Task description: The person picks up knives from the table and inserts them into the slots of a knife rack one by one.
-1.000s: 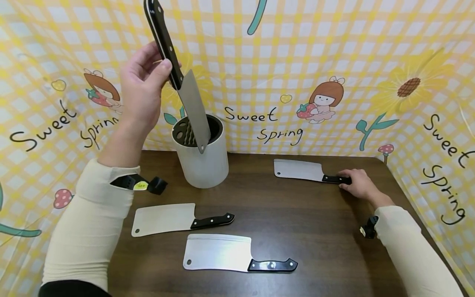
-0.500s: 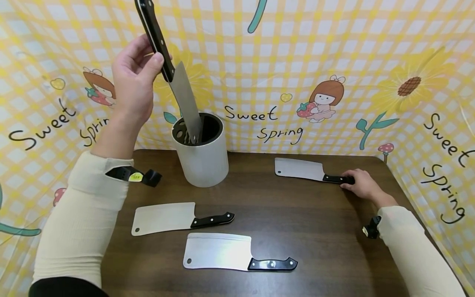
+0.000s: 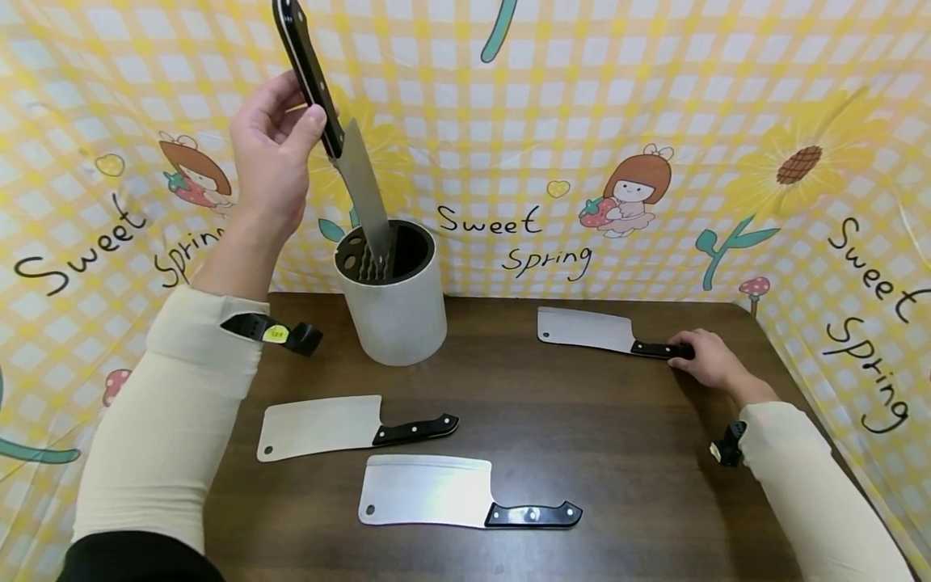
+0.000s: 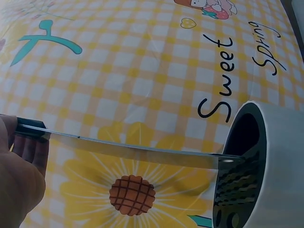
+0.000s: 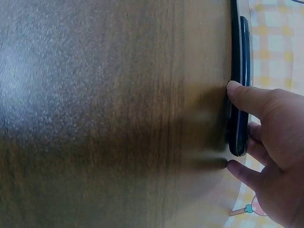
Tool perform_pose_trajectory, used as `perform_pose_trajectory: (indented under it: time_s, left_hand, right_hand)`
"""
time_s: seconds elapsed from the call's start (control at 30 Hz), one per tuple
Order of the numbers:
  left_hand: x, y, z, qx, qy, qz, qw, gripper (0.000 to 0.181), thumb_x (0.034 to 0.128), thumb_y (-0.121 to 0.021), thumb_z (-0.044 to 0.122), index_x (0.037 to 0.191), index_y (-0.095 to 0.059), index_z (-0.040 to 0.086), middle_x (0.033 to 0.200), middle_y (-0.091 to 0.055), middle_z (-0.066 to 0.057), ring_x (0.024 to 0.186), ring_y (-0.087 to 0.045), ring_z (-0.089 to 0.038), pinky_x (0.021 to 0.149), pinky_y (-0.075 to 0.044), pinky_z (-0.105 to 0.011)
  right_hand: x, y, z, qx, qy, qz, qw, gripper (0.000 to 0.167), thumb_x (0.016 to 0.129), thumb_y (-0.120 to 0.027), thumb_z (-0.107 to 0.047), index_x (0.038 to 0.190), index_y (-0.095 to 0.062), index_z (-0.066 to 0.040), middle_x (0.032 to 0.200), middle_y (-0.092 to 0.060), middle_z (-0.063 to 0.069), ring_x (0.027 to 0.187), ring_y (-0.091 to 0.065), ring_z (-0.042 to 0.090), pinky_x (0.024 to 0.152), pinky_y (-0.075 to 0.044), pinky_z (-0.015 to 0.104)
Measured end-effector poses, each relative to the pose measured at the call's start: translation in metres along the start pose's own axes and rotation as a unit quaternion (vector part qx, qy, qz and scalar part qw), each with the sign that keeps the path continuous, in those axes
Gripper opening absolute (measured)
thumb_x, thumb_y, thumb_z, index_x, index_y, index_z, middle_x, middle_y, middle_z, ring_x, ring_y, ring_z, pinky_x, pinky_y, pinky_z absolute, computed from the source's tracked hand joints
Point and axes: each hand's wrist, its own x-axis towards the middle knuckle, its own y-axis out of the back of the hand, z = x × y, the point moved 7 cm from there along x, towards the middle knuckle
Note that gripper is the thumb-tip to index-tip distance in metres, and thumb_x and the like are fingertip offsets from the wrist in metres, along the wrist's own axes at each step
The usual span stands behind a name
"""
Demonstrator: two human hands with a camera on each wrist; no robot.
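In the head view my left hand (image 3: pixel 271 162) is raised at the upper left and grips the black handle of a cleaver (image 3: pixel 366 190). That cleaver's blade points down, slightly tilted, its end at the slotted side of a white round knife block (image 3: pixel 398 323). The left wrist view has the blade (image 4: pixel 137 146) edge-on, its holed end by the slots; how deep it reaches I cannot tell. At the back right, my right hand (image 3: pixel 709 361) pinches the black handle end of a second cleaver (image 3: pixel 586 329), which lies flat on the table. Thumb and fingers straddle that handle (image 5: pixel 239 71) in the right wrist view.
Two more cleavers lie flat on the brown wooden table (image 3: pixel 618 436): one at the left (image 3: pixel 323 427), another cleaver (image 3: pixel 427 491) nearer the front, both with handles to the right. A yellow checked cloth (image 3: pixel 480 153) hangs behind and along both sides.
My left hand shifted left, then slightly back right. Its cleaver's blade end went from in front of the block's rim to over the slots. The right hand and its cleaver barely moved right.
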Motion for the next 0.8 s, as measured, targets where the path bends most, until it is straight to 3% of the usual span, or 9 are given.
perform_pose_trajectory:
  time_s: [0.8]
  left_hand:
    - [0.01,0.008,-0.013,0.011,0.023,0.028,0.9993,0.03,0.0939,-0.059,-0.015,0.122,-0.066,-0.005,0.112,-0.062,-0.013,0.098,-0.063,-0.022,0.099,-0.051,-0.028]
  right_hand:
    - [-0.003,-0.002,0.002,0.002,-0.011,-0.003,0.9999,0.033,0.09,-0.073,-0.009,0.114,-0.064,0.012,0.112,-0.061,0.033,0.109,-0.053,0.052,0.096,-0.041,0.067]
